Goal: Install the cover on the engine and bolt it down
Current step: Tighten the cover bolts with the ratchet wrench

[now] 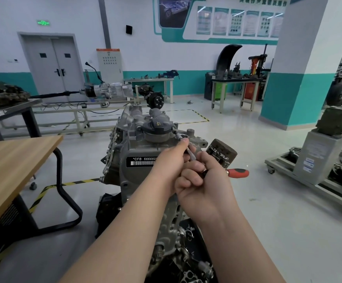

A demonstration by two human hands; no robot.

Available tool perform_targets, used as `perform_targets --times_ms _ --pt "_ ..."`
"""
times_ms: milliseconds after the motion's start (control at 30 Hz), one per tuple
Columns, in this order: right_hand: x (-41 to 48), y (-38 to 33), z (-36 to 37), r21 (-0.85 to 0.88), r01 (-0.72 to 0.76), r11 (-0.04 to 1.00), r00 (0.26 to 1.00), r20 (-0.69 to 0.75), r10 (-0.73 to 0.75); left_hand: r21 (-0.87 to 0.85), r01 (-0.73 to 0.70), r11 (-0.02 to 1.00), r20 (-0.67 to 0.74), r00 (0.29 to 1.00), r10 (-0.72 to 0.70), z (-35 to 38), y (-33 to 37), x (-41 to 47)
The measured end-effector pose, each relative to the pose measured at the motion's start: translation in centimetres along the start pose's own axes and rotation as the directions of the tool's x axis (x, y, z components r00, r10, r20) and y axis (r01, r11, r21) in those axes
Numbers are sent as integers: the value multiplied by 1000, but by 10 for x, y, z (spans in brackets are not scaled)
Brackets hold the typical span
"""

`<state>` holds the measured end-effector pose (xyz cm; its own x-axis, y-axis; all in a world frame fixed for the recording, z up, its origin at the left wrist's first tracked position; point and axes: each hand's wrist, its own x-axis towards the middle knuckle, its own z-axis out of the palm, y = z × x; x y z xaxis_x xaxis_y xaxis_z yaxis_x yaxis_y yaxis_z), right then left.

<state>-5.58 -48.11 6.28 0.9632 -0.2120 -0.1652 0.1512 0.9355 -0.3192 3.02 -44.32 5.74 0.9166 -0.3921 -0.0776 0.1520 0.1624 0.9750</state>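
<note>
While at cover (156,129), ratchet (237,173) in fingers (193,166)

Right hand (198,176) swallows the ratchet (238,173) head; only the red handle end pokes out. Left hand (172,160) hides part of the extension bar (191,154) and the engine label's (142,161) last digits. What's under the socket tip (174,131) is too small to tell. Wall posters (237,22) are blurred and unreadable. The wooden counter (13,160) runs off the left edge.

Bright, even indoor light — soft shadows, edges bowed by wide-angle distortion.
</note>
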Motion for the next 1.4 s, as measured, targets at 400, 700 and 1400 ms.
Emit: perform_targets --times_ms 400,700,1400 --pt "5 -9 -19 -803 375 463 885 162 -437 -141 57 988 29 998 -53 6 -1 -1" --pt "-1 -18 -8 -804 291 -519 769 519 -373 -166 106 980 55 994 -98 2 7 -9" --pt "-3 11 -1 127 -84 988 974 218 55 43 59 997 93 994 -62 -12 18 -13"
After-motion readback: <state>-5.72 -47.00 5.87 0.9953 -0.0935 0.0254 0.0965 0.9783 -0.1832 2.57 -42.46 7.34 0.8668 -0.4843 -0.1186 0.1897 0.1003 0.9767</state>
